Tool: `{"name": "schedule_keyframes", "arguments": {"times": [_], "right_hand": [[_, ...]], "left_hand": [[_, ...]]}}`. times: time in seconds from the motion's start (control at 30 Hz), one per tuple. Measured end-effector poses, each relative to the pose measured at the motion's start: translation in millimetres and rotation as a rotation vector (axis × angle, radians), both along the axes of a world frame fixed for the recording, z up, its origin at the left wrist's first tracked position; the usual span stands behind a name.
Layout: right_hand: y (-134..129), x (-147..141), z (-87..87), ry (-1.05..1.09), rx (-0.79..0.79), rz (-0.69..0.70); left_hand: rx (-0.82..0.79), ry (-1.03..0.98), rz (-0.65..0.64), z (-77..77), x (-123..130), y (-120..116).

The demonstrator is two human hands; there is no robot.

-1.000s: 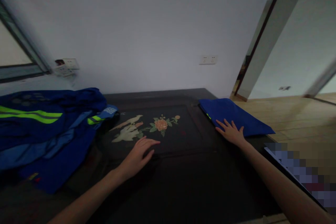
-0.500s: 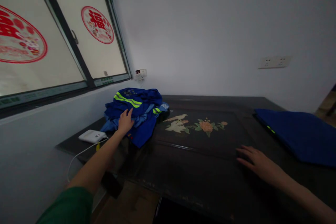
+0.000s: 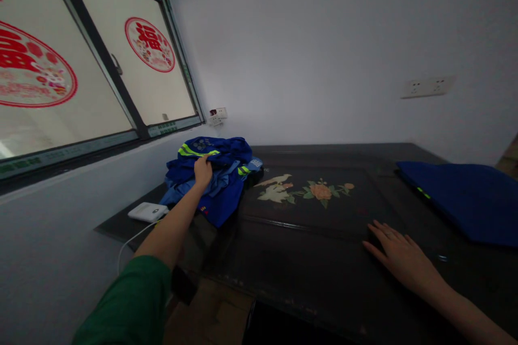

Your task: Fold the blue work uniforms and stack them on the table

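Note:
A crumpled heap of blue clothing (image 3: 226,194) with yellow-green reflective stripes lies at the table's far left, by the window wall. My left hand (image 3: 203,171) is closed on a blue garment (image 3: 232,148) at the top of this heap, just below its stripe. Lighter blue cloth shows lower in the pile. On the right, my right hand (image 3: 400,253) rests with spread fingers on the dark table (image 3: 299,269), holding nothing. A folded blue garment (image 3: 465,199) lies flat beyond it at the right, a small yellow-green strip showing at its edge.
A white power bank (image 3: 148,212) with a white cable (image 3: 135,234) sits at the table's left corner. Flower and bird inlay (image 3: 319,191) decorates the tabletop. Wall sockets (image 3: 428,87) are behind, and a window (image 3: 117,64) with red stickers is at left.
My left hand has reached further into the heap and its fingers have closed on the cloth. My right hand has flattened onto the table. The view has shifted slightly.

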State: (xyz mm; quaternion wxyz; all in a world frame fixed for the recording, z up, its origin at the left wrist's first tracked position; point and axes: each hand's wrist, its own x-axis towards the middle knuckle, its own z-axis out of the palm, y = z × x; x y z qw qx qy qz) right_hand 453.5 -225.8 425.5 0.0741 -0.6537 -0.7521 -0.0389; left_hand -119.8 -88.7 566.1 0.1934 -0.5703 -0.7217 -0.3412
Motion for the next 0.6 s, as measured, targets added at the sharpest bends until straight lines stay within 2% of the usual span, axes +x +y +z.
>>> {"name": "schedule_keyframes", "arguments": {"times": [0.1,0.23,0.37,0.47,0.53,0.6], "right_hand": [[0,-1,0.5,0.004,0.003,-0.006],[0,-1,3.1,0.001,-0.020,-0.005],[-1,-1,4.6,0.018,-0.014,-0.003],[0,0,4.3,0.037,0.007,0.018],[0,0,4.5,0.048,0.027,0.035],[0,1,5.3,0.055,0.054,0.055]], "left_hand": [[0.103,0.005,-0.088,22.5,24,-2],[0.250,0.022,-0.449,50.8,83,-15],[0.312,0.061,-0.765,71.6,158,-51],[0.269,0.105,-0.986,71.2,217,-91],[0.162,0.167,-1.154,59.8,254,-120],[-0.002,0.244,-1.315,41.1,287,-149]]}}
